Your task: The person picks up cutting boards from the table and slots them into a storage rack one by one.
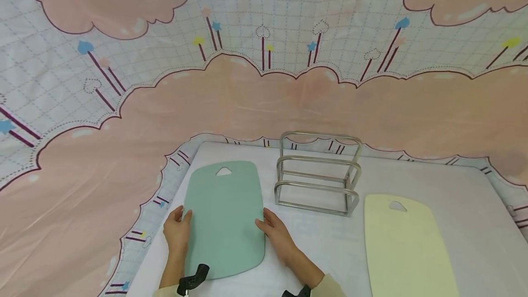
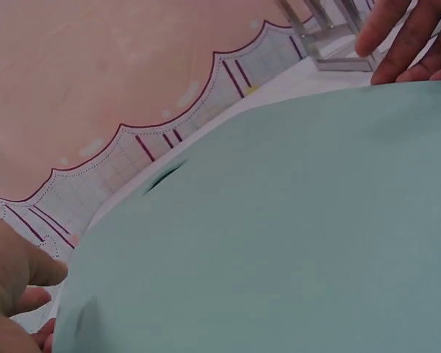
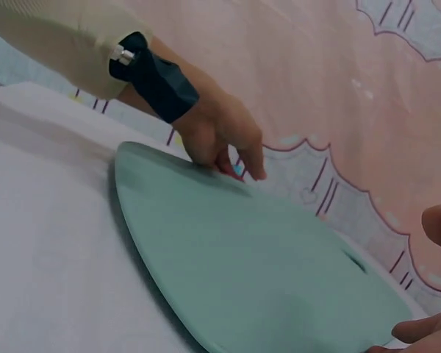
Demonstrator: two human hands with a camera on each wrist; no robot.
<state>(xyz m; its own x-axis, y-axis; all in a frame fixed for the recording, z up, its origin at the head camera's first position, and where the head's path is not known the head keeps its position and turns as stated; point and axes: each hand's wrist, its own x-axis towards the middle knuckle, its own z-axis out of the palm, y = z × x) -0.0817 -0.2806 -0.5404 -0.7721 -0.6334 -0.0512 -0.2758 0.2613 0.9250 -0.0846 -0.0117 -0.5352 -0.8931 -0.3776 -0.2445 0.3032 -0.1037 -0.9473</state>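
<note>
A pale green cutting board (image 1: 224, 223) with a hole near its far end lies on the white table. My left hand (image 1: 176, 233) is at its left edge, fingers touching or very close to the rim. In the right wrist view, that left hand's (image 3: 224, 132) thumb hangs apart from the board. My right hand (image 1: 278, 235) is at the opposite long edge, its thumb reaching over the surface. Its fingers (image 3: 426, 327) meet the rim in the right wrist view, while the thumb (image 3: 439, 224) stands raised off the board. Neither hand plainly pinches it.
A metal rack (image 1: 315, 173) with several upright loops stands right of the green board. Farther right lies a pale yellow cutting board (image 1: 406, 246), its near end cut off by the frame. A patterned curtain (image 1: 288, 100) hangs behind the white table (image 1: 462, 205).
</note>
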